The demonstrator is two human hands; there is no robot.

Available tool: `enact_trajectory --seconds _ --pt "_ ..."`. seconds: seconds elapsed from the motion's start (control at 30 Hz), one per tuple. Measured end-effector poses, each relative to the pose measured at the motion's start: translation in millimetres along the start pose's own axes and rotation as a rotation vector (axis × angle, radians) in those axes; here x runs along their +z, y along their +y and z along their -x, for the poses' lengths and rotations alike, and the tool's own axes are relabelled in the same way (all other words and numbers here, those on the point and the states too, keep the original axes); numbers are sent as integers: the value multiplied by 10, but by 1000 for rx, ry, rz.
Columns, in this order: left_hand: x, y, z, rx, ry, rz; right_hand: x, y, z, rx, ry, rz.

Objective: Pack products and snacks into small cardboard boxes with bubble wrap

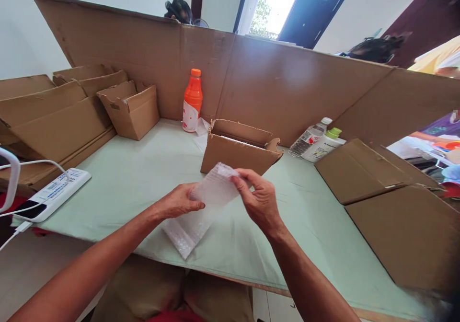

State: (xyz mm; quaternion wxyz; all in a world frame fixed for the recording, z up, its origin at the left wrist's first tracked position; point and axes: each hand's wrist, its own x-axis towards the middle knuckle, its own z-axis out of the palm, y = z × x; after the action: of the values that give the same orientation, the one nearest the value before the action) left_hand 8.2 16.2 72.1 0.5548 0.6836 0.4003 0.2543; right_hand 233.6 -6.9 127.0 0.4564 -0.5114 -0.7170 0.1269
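A translucent bubble wrap bag [218, 188] is held up over the front part of the table, tilted. My left hand [181, 200] grips its left edge, thumb in front. At its upper right corner, my right hand [257, 197] pinches the film between thumb and fingers. Below them lies another piece of bubble wrap [189, 231], reaching the table's front edge; whether it is joined to the held bag I cannot tell. Just behind my hands stands an open cardboard box [233, 152] with something flat and white inside.
Cardboard boxes [61, 116] crowd the left side, and more boxes [406, 216] stand at the right. An orange bottle [193, 101], a clear bottle [311, 137] and a white bottle [323, 145] line the cardboard partition [280, 82]. A power strip [59, 192] with cables lies at left.
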Motion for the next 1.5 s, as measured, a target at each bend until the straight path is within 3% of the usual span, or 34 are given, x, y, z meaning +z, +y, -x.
enact_trajectory --seconds 0.17,0.27,0.33,0.43,0.5,0.57,0.7,0.73,0.8,0.93,1.0,1.1,1.23,1.3,1.4,1.5 --pt "132 -187 285 -99 -64 -1 -442 179 -58 76 318 140" --pt "268 -242 606 -130 -8 75 -519 381 -77 62 377 215" --pt "407 -273 801 -193 75 206 -411 518 -99 27 276 236" --pt "631 -328 1022 -320 168 412 -139 659 -106 -51 -4 295" --pt "737 -352 1127 -355 220 511 -15 680 -31 -93 -122 345" --pt "783 -353 1202 -365 275 588 0 635 155 -154 -238 332" --pt "731 -291 1231 -442 325 736 -167 393 821 -268 -693 187" --pt "703 -269 1205 -455 346 768 -191 317 1006 -256 -756 159" --pt "646 -222 1110 -452 370 820 -161 182 1322 -189 -750 100" --pt "580 -152 844 -442 270 886 164 137 1517 64 -434 10" --pt "586 -154 761 -428 269 809 334 249 1410 194 -321 47" --pt "628 -226 778 -285 370 392 458 443 1209 219 -285 191" --pt "650 -364 912 162 434 -364 383 479 1183 67 -176 354" --pt "615 -413 927 343 405 -609 312 385 1258 -25 -150 343" --pt "536 -486 853 441 316 -759 275 207 1357 -138 -263 291" --pt "490 -590 732 494 265 -767 337 112 1394 -150 -371 331"
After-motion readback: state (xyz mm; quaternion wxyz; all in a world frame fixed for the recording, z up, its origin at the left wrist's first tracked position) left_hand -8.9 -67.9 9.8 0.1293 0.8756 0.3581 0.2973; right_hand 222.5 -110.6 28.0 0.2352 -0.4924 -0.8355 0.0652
